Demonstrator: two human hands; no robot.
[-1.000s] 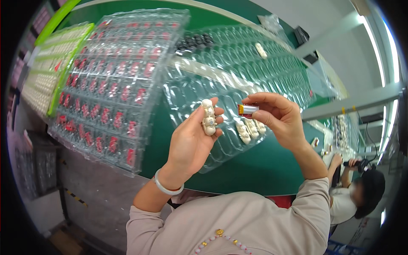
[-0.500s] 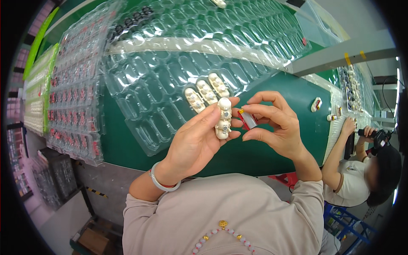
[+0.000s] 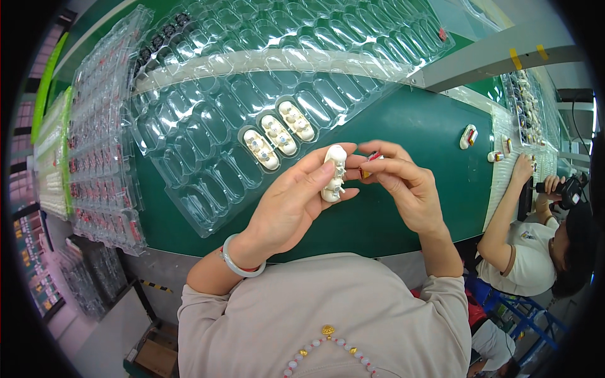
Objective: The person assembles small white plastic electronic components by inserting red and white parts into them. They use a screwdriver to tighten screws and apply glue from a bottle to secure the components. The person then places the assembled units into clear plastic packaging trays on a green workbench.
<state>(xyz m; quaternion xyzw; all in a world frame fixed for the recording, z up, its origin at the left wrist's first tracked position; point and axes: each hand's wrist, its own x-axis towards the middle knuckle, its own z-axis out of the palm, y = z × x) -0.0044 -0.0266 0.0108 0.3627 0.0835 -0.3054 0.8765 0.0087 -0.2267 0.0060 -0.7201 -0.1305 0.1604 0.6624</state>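
Note:
My left hand (image 3: 287, 205) is closed round an oblong cream-white plastic part (image 3: 334, 170), held upright between thumb and fingers, with its rounded back partly toward me and small metal fittings along its right side. Close by on the right, the thumb and fingertips of my right hand (image 3: 409, 192) pinch a small red and yellow piece (image 3: 370, 166), mostly covered by the fingers. The two pieces are apart. Beyond my hands, three similar white parts (image 3: 278, 135) lie side by side in the pockets of a clear plastic tray (image 3: 189, 183).
Another clear tray (image 3: 302, 38) lies behind, with black parts (image 3: 162, 39) at its left. Stacked trays of red parts (image 3: 104, 151) stand at left. A grey metal beam (image 3: 498, 60) crosses at right. A white-red part (image 3: 468, 137) lies near a co-worker's arm (image 3: 501, 214).
My right hand has turned the red piece, so its pale flat face no longer shows. The white part in my left hand has rotated slightly. The whole view has shifted a little.

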